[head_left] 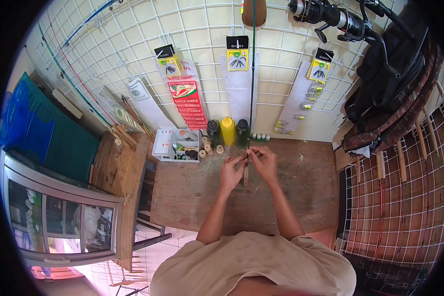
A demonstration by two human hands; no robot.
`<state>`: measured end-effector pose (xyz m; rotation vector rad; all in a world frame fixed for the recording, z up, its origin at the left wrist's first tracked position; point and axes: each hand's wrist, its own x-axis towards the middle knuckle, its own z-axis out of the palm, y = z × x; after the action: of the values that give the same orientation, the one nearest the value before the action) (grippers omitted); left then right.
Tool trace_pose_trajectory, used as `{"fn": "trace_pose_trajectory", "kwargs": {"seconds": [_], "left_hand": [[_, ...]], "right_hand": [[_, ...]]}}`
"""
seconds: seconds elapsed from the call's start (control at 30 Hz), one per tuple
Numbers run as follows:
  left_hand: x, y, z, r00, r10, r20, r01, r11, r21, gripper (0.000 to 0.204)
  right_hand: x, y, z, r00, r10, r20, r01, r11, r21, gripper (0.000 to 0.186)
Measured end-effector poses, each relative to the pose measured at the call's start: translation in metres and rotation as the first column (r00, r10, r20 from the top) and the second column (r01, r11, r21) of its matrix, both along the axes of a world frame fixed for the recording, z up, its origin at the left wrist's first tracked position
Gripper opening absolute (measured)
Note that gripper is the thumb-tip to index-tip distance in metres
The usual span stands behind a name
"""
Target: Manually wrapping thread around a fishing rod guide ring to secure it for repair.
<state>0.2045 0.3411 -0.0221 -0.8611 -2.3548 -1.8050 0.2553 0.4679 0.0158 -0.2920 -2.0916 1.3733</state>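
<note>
A slim dark green fishing rod point(252, 74) runs from the top of the view down to the table, ending in a short wooden handle point(246, 176) between my forearms. At the rod just above the handle, my right hand point(265, 164) is closed, its thumb and forefinger pinching the shaft. From the other side my left hand point(230, 172) comes close to the same spot, fingertips pressed together. Whatever fine thing lies between the left fingertips is too small to make out. Both hands are above the worn brown wooden table point(192, 197).
Behind my hands stand a yellow bottle point(228, 131), two dark bottles, several wooden spools point(208, 148) and a white organizer box point(163, 146). Packaged tackle hangs on the white wire grid point(276, 89). Fishing reels point(343, 19) and a dark bag point(387, 84) hang at the right.
</note>
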Motion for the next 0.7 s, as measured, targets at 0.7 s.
{"fn": "trace_pose_trajectory", "kwargs": {"seconds": [0.7], "left_hand": [[-0.009,-0.024,-0.005,0.984,-0.145,0.100,0.157,0.980,-0.119,0.030]], "right_hand": [[0.019,-0.009,-0.035,0.998,-0.056,0.038,0.048,0.982,0.183,0.038]]}}
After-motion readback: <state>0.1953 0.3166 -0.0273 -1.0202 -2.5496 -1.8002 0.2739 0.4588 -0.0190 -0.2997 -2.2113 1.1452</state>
